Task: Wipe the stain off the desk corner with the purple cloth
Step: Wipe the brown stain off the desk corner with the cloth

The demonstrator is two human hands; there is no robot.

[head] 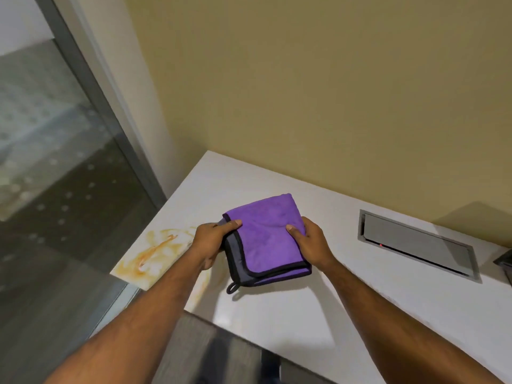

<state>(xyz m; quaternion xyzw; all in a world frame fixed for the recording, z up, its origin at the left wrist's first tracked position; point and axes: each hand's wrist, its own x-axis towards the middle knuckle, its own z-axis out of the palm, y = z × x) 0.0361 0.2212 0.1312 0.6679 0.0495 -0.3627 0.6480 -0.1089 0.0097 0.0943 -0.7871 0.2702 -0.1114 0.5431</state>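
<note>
A folded purple cloth [266, 234] with a grey underside, black trim and a small hanging loop is held just above the white desk [346, 306]. My left hand [213, 242] grips its left edge, thumb on top. My right hand [310, 242] grips its right edge, thumb pressed on the purple face. An orange-brown stain [155, 253] is smeared over the desk's near left corner, just left of my left hand. Part of the stain runs under my left forearm.
A grey metal cable hatch [415, 242] with a small red light is set into the desk at the right. A dark object [505, 261] shows at the right edge. A yellow wall backs the desk, and a glass panel [55, 176] stands to the left.
</note>
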